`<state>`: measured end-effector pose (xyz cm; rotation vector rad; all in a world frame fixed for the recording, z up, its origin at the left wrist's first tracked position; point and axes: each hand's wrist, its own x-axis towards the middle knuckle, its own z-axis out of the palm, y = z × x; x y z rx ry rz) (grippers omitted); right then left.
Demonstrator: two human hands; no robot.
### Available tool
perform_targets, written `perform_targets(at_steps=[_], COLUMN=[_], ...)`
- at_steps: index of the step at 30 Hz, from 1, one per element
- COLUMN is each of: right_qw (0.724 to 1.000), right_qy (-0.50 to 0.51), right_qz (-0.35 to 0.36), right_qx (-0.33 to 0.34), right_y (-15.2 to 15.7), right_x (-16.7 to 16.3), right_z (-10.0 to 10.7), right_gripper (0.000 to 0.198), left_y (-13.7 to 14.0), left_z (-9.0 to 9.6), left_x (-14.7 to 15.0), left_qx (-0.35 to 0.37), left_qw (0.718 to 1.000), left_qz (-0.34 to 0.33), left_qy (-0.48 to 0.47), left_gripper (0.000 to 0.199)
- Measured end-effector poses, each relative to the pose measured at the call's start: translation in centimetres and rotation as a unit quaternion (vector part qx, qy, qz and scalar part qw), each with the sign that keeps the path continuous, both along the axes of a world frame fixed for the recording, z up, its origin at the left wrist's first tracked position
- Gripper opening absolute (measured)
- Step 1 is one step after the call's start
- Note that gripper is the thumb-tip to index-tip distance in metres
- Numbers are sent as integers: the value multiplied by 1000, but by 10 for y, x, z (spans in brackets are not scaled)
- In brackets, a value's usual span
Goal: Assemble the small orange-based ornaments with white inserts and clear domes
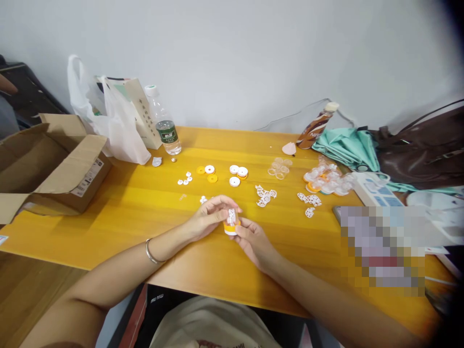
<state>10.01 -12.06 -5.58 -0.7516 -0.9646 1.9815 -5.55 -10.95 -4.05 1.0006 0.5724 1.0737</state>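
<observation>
Both of my hands hold a small toy with a clear dome (231, 217) and an orange and white base, just above the table's front part. My left hand (212, 216) grips the dome side, its fingers curved over the top. My right hand (252, 239) pinches the base from the right. Inside the dome a white openwork piece shows. Beyond the hands lie white and orange discs (235, 181), clear rings (280, 167) and white openwork pieces (264, 195). Small white parts (186, 179) lie to the left, and others are partly behind my left hand.
An open cardboard box (54, 169), a plastic bag (123, 135) and a water bottle (167, 128) stand at the left. At the right are a heap of domed toys (328, 180), a brown bottle (315, 128), a teal cloth bundle (348, 147) and a brown bag (424, 145).
</observation>
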Motion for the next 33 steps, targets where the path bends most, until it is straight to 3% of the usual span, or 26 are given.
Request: perform_targets(at_steps=[3,7,9,16,20,22,25,29,31,33], right_qw=[999,991,991,999,1000,999,991,972,975,982], right_qy=[-28,-101,-105,-4,-20,-44,-97,-164,-165,-148], right_qz=[-15,-63,-66,-1,10,8,-5,-53,-54,-44], right_qx=[32,63,57,-33,-21,19,95,159,139,105], right_y=[1,4,4,-3,-1,2,8,11,11,11], right_x=[1,1,1,-2,0,2,6,6,5,5], right_z=[-3,-7,-7,-4,-7,-8,-9,-8,-7,-7], right_gripper=[22,25,26,24,22,21,19,23,21,20], left_y=[1,2,2,1,3,3,-1,-5,-4,0], left_z=[3,2,1,0,4,5,4,3,6,11], left_x=[-1,0,1,-2,-7,-8,-2,6,3,-5], left_qx=[0,57,51,-4,7,29,58,93,110,117], left_qw=[999,996,995,999,996,995,989,949,939,953], left_qz=[-46,31,41,-46,-89,-69,34,187,176,100], left_qy=[-7,56,72,-11,19,61,132,238,274,262], left_gripper=[29,24,24,31,35,34,31,27,25,28])
